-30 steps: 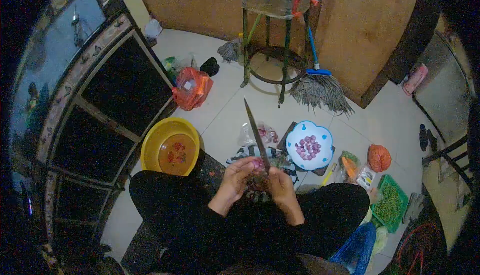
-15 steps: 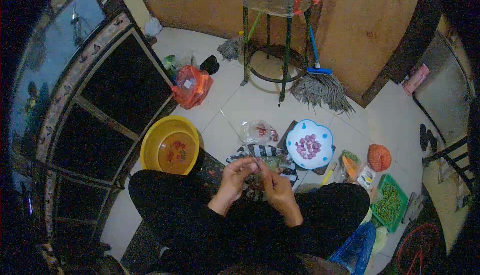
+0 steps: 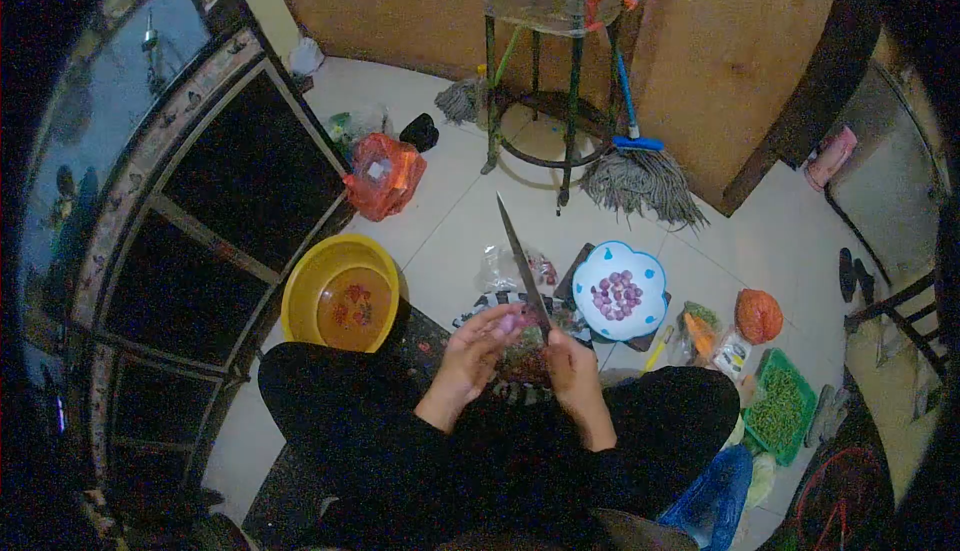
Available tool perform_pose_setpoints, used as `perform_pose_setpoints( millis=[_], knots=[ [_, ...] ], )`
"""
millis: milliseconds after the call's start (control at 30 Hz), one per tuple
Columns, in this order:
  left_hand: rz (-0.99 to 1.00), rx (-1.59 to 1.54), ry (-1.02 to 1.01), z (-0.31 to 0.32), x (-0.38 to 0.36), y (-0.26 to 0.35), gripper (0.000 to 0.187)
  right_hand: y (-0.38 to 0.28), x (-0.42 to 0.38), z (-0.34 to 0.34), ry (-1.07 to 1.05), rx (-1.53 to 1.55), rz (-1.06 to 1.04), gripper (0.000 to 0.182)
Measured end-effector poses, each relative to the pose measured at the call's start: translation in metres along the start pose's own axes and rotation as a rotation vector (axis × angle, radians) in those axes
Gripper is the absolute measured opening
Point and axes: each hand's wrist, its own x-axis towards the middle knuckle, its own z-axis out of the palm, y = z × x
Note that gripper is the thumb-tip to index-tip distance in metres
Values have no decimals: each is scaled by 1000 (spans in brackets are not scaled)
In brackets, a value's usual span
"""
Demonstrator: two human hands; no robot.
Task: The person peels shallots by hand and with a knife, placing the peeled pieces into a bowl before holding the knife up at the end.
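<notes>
My right hand [image 3: 572,376] is closed round the handle of a long knife [image 3: 518,247], whose blade points up and away to the left. Beside it, my left hand [image 3: 470,361] has its fingertips on a small purplish shallot [image 3: 526,317], close to the blade; part of the shallot is hidden by the fingers. Below and beyond both hands lies a black-and-white striped plastic bag [image 3: 480,313] with bits on it. A clear plastic bag [image 3: 497,266] with reddish pieces is just past it. To the right, a white-and-blue scalloped bowl [image 3: 591,273] holds several peeled shallots.
A yellow basin [image 3: 297,296] with brownish water and red bits stands left. Red plastic bag [image 3: 384,176] lies behind it. A stool [image 3: 573,101] and mop [image 3: 645,183] stand ahead. Right are an orange-red bundle [image 3: 759,316] and a green basket [image 3: 803,429] of green chillies.
My hands have moved apart slightly. The knife, earlier held low between my fingers, now stands raised with its blade pointing away, and the shallot shows at my left fingertips.
</notes>
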Motion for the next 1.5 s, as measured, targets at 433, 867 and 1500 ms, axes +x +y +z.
perform_pose_setpoints(
  millis=[433,867,1500],
  knots=[
    [-55,-12,156,-19,2,-16,32,25,0,23,-103,264,113,36],
    [-72,-86,46,-16,2,-20,34,14,2,11,-25,124,111,38],
    [-278,-152,-28,35,103,-59,24,37,5,-12,209,225,128,38]
  ],
)
